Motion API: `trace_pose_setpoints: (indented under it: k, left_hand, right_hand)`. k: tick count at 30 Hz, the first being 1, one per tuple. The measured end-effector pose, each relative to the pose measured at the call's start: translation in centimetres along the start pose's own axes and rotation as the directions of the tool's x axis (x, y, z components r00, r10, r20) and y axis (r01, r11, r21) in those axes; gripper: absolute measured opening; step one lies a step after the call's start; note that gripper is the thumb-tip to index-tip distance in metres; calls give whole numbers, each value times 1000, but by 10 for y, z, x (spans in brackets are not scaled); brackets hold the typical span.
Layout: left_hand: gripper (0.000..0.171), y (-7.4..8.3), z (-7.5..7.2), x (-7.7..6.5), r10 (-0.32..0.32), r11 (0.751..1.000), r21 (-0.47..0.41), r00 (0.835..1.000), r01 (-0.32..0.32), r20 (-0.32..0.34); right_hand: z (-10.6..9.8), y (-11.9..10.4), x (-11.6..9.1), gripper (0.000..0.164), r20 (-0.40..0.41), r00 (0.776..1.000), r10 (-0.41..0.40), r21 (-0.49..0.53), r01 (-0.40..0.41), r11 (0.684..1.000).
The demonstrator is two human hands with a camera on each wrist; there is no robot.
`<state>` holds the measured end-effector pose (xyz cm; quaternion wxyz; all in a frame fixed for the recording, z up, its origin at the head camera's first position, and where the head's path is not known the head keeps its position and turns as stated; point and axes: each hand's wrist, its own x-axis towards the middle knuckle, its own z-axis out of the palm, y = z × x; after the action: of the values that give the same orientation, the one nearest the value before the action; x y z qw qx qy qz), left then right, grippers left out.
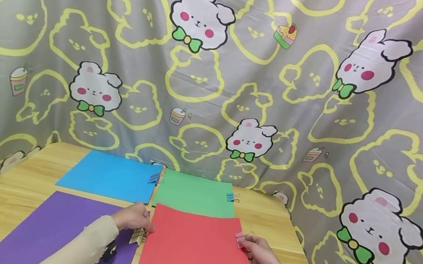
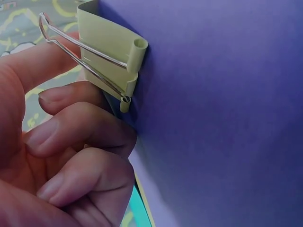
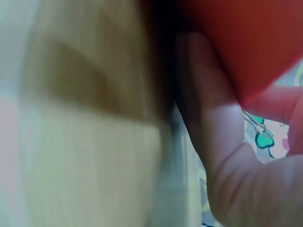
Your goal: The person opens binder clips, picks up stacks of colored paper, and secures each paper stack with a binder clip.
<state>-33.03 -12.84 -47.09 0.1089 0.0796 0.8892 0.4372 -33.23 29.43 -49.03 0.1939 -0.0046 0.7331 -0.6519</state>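
Observation:
A red sheet of paper [image 1: 196,248] lies at the front right, its edges slightly bent up. At its left edge, my left hand [image 1: 134,217] pinches the paper; the exact grip is partly hidden. Close beside that hand, a pale yellow binder clip [image 2: 106,49] sits on the edge of a purple sheet [image 1: 65,229]. My right hand [image 1: 260,254] pinches the red sheet's right edge, by a pink binder clip [image 1: 239,238]. In the right wrist view, the thumb [image 3: 225,127] lies against the red paper, partly in shadow.
Behind lie a blue sheet [image 1: 111,176] with a dark blue binder clip [image 1: 153,178] and a green sheet [image 1: 194,194] with a light blue clip [image 1: 230,197]. All are on a wooden table [image 1: 293,248]. A patterned curtain [image 1: 212,76] hangs behind it.

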Motion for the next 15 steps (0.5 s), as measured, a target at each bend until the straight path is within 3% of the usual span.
trace_pose_setpoints:
  k: [7, 15]
  left_hand:
    - [62, -4, -7, -2, -7, 999, 32, 1000, 7, 1]
    - [59, -4, -10, -4, 3, 999, 33, 999, -4, 38]
  right_hand:
    - [7, -4, -6, 34, -44, 999, 19, -132, -24, 991]
    - [10, -7, -10, 37, -69, 997, 18, -210, -32, 977]
